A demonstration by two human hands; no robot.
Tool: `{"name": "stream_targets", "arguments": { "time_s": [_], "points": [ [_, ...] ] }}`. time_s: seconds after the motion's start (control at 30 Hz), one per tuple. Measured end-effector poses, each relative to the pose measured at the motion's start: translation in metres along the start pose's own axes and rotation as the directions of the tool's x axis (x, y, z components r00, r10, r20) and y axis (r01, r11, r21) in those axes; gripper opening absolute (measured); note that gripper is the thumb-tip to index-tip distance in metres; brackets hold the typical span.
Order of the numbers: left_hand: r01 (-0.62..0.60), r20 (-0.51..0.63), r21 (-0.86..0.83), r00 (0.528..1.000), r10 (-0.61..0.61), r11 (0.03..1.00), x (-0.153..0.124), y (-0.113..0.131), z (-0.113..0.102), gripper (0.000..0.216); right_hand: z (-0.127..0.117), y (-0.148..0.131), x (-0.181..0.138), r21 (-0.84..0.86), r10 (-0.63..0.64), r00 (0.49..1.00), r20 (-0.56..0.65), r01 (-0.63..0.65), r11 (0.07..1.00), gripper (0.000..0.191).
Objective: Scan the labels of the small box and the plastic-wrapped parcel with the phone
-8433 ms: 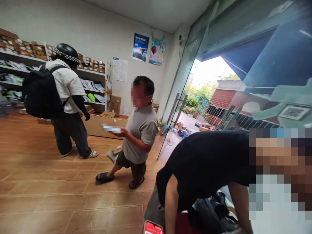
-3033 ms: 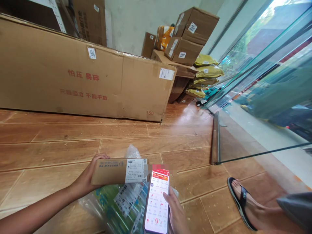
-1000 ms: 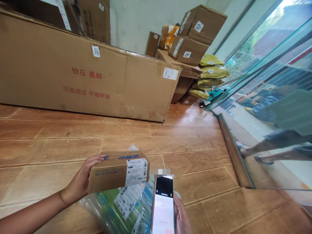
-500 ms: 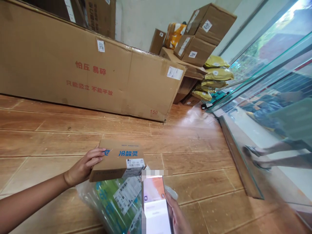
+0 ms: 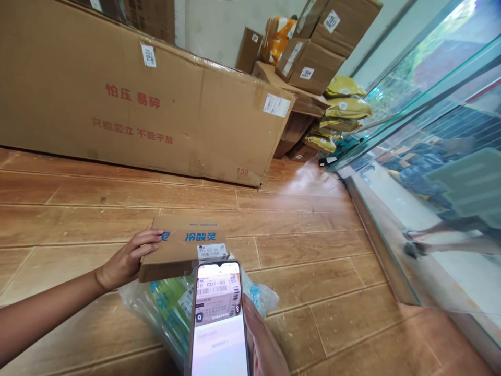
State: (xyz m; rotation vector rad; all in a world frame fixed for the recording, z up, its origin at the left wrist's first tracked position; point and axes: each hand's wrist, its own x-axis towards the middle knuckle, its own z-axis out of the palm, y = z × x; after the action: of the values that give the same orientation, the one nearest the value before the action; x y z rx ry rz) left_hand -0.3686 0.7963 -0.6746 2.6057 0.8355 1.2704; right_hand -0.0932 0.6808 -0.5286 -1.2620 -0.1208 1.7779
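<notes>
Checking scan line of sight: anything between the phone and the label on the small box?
Nothing visible. The right hand holds the phone just below the small box, gripped by the left hand. The label faces up uncovered and shows on the screen.

Small box (image 5: 183,250) on plastic parcel (image 5: 172,313); phone (image 5: 219,318) before box.

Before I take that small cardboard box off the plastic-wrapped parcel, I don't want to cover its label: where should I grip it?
Grip the small cardboard box by its two short ends, coming from the sides. It lies flat and long on the plastic-wrapped parcel, so the ends are free, and the left hand already holds the left one. The label sits on top near the right edge, so keep fingers off that face.
</notes>
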Motion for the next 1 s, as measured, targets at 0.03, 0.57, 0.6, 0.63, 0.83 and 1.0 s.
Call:
{"name": "stream_targets", "arguments": {
  "time_s": [0.03,0.57,0.6,0.63,0.83,1.0],
  "points": [
    [0.001,0.006,-0.013,1.0,-0.001,1.0,-0.0015,-0.0008,0.0003,0.056,0.0022,0.0,-0.0004,0.008,-0.011,1.0,0.023,0.011,1.0,0.057],
    [0.041,0.031,-0.04,0.999,-0.04,0.998,-0.0094,-0.0054,0.0023,0.053,-0.0001,-0.0059,-0.0013,-0.051,-0.026,0.995,0.099,0.031,0.998,0.056],
    [0.033,0.028,-0.033,0.999,-0.033,0.999,-0.0087,-0.0049,0.0022,0.054,-0.0003,-0.0059,-0.001,-0.063,-0.034,0.994,0.103,0.04,0.997,0.056],
    [0.027,0.026,-0.029,0.999,-0.026,0.999,-0.0077,-0.0043,0.002,0.053,-0.0003,-0.0059,-0.0009,-0.069,-0.043,0.994,0.102,0.05,0.996,0.055],
    [0.033,0.005,-0.029,0.999,-0.033,0.999,-0.0022,-0.0013,0.0009,0.047,0.003,-0.0062,-0.0017,-0.019,-0.068,0.984,0.168,0.072,0.997,0.048],
    [0.021,0.016,-0.015,1.0,-0.021,1.0,-0.0037,-0.003,0.0015,0.042,0.0027,-0.0055,-0.0028,0.008,-0.037,0.984,0.172,0.037,0.999,0.046]
  ]
}}
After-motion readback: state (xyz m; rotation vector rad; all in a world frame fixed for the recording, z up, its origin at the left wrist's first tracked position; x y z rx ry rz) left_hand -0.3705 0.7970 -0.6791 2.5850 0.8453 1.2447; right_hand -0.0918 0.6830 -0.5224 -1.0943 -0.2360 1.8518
